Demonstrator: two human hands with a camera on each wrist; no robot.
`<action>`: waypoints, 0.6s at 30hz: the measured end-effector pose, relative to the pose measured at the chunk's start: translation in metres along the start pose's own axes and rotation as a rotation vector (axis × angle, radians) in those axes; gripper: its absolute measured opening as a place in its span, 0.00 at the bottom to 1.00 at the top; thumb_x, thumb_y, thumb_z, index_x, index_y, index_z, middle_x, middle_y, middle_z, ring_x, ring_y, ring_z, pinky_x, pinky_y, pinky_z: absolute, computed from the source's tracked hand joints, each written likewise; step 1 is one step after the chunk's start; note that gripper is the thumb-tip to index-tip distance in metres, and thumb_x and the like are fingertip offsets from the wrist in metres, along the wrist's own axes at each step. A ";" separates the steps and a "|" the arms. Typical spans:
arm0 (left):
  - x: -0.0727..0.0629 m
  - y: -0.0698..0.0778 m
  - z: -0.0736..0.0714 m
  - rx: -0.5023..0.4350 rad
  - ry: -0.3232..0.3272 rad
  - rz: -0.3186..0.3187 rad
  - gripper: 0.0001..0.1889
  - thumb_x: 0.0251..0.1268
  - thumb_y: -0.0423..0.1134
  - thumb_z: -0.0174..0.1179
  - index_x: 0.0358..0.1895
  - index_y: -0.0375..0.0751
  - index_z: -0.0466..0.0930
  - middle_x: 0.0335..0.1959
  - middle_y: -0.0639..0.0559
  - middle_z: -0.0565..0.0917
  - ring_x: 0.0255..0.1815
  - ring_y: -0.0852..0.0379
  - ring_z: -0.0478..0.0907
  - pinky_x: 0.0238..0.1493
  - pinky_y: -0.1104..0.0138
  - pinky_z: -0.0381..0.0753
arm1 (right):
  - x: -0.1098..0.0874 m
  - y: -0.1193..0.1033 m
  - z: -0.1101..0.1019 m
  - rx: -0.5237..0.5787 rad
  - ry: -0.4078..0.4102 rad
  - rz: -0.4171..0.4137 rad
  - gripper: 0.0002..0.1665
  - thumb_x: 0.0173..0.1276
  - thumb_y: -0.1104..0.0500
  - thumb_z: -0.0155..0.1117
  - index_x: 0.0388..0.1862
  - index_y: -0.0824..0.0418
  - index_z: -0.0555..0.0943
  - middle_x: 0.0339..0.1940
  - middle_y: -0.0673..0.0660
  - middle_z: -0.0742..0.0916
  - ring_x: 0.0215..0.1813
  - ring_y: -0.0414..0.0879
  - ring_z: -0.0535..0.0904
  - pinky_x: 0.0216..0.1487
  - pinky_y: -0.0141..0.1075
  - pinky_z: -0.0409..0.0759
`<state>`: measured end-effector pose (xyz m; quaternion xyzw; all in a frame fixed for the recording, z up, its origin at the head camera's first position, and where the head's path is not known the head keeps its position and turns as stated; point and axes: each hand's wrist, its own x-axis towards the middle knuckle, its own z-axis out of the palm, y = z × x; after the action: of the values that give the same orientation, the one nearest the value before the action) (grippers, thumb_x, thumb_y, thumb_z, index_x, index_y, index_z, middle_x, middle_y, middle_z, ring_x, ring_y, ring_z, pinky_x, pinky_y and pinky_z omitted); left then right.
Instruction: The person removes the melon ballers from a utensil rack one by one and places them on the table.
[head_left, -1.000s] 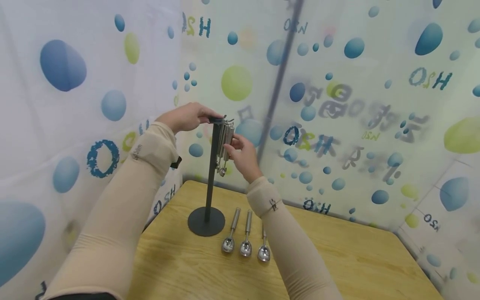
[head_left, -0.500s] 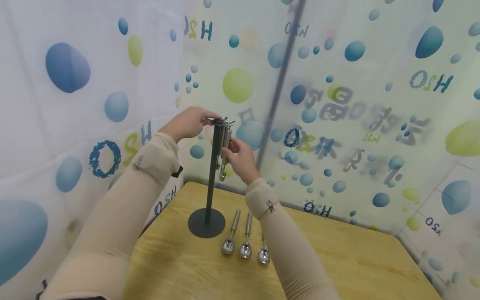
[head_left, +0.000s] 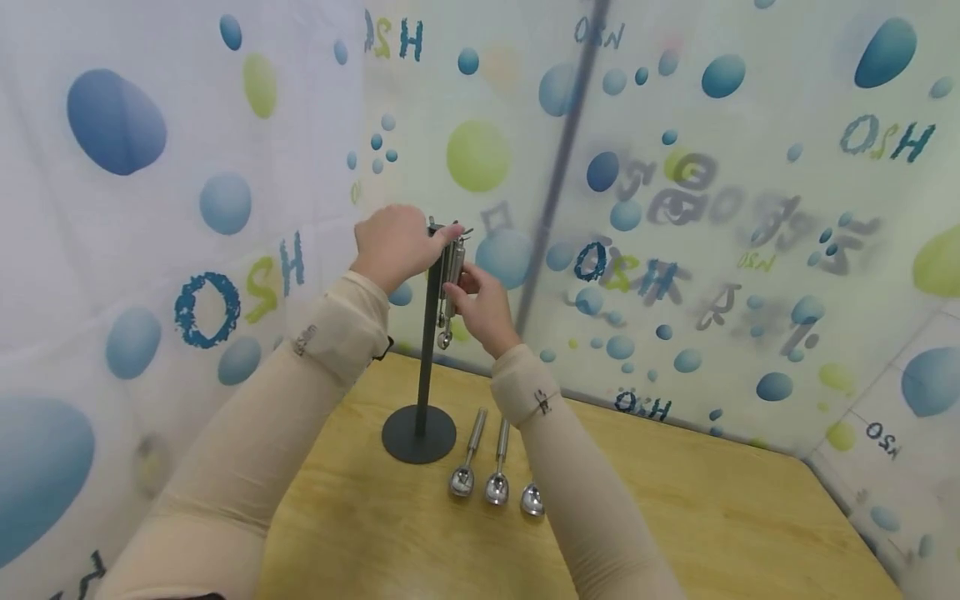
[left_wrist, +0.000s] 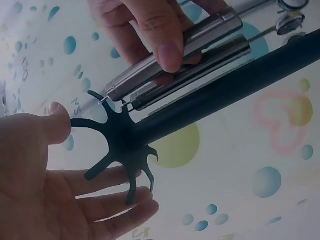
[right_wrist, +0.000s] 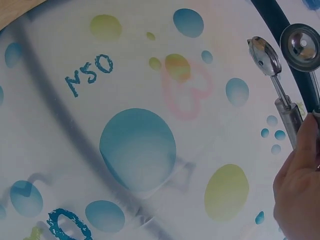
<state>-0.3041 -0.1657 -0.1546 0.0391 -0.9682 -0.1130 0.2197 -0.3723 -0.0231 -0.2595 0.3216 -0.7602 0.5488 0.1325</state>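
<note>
A dark metal stand (head_left: 425, 367) with a hooked top (left_wrist: 120, 142) rises from a round base. In the left wrist view, my left hand (left_wrist: 60, 175) spreads around that top, its thumb against one hook tip and its fingers beneath other hooks. My right hand (head_left: 487, 312) pinches the silver handle of a melon baller (head_left: 445, 339), whose end loop meets a hook. A second silver-handled utensil (left_wrist: 195, 75) hangs beside it; in the right wrist view a utensil with an oval bowl (right_wrist: 265, 56) hangs close to the pole.
Three ice cream scoops lie in a row on the wooden table: left scoop (head_left: 462, 481), middle scoop (head_left: 497, 489) and right scoop (head_left: 532, 500), its handle hidden by my right sleeve. The stand's base (head_left: 418, 446) is left of them. Patterned curtains (head_left: 675, 250) enclose the table.
My left hand has shifted right and turned over the stand's top, its thumb now across the hooks. The right hand stays on the melon baller's handle.
</note>
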 end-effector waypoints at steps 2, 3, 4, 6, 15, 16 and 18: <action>-0.001 0.001 0.002 -0.017 0.013 0.006 0.37 0.70 0.75 0.43 0.21 0.44 0.72 0.18 0.51 0.70 0.22 0.52 0.71 0.24 0.60 0.69 | 0.000 0.000 0.001 0.005 0.000 0.001 0.23 0.75 0.59 0.64 0.67 0.60 0.78 0.44 0.59 0.86 0.47 0.49 0.83 0.43 0.36 0.85; -0.002 0.002 0.004 -0.032 0.017 0.008 0.35 0.71 0.73 0.44 0.22 0.44 0.73 0.19 0.51 0.71 0.23 0.52 0.72 0.25 0.60 0.70 | 0.000 0.000 0.001 0.009 0.000 0.003 0.22 0.75 0.59 0.64 0.67 0.60 0.78 0.43 0.59 0.86 0.47 0.49 0.83 0.43 0.36 0.85; -0.002 0.002 0.006 -0.050 0.025 0.013 0.34 0.72 0.71 0.46 0.22 0.43 0.73 0.20 0.50 0.72 0.23 0.52 0.73 0.25 0.60 0.70 | 0.000 0.000 0.001 0.012 0.001 0.006 0.23 0.75 0.59 0.63 0.67 0.59 0.78 0.44 0.59 0.86 0.47 0.49 0.83 0.43 0.36 0.85; -0.002 0.002 0.010 -0.100 0.050 0.021 0.31 0.73 0.65 0.49 0.23 0.42 0.74 0.20 0.50 0.74 0.22 0.51 0.73 0.24 0.60 0.71 | 0.000 0.001 0.000 0.014 -0.001 0.012 0.23 0.75 0.59 0.63 0.67 0.59 0.78 0.44 0.59 0.86 0.47 0.49 0.83 0.43 0.36 0.85; 0.009 -0.013 0.025 -0.349 0.141 0.100 0.19 0.61 0.47 0.56 0.15 0.42 0.69 0.11 0.55 0.62 0.14 0.57 0.58 0.20 0.65 0.58 | 0.002 0.002 -0.002 -0.021 -0.022 -0.007 0.22 0.76 0.58 0.64 0.67 0.58 0.79 0.43 0.58 0.87 0.46 0.48 0.83 0.43 0.36 0.85; 0.011 -0.016 0.023 -0.372 0.122 0.113 0.18 0.61 0.46 0.57 0.16 0.41 0.72 0.11 0.55 0.64 0.14 0.57 0.58 0.20 0.65 0.58 | 0.002 0.002 -0.002 -0.031 -0.026 -0.016 0.22 0.76 0.58 0.64 0.67 0.58 0.79 0.43 0.58 0.87 0.45 0.48 0.83 0.42 0.36 0.85; 0.017 -0.023 0.019 -0.401 0.077 0.147 0.15 0.62 0.45 0.57 0.21 0.39 0.80 0.13 0.52 0.72 0.16 0.56 0.62 0.22 0.64 0.61 | 0.004 -0.001 -0.003 -0.056 -0.035 -0.042 0.21 0.76 0.58 0.64 0.66 0.58 0.80 0.42 0.58 0.87 0.45 0.47 0.83 0.42 0.37 0.84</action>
<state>-0.3272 -0.1862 -0.1691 -0.0718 -0.9175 -0.2856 0.2673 -0.3750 -0.0219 -0.2558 0.3431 -0.7705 0.5188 0.1397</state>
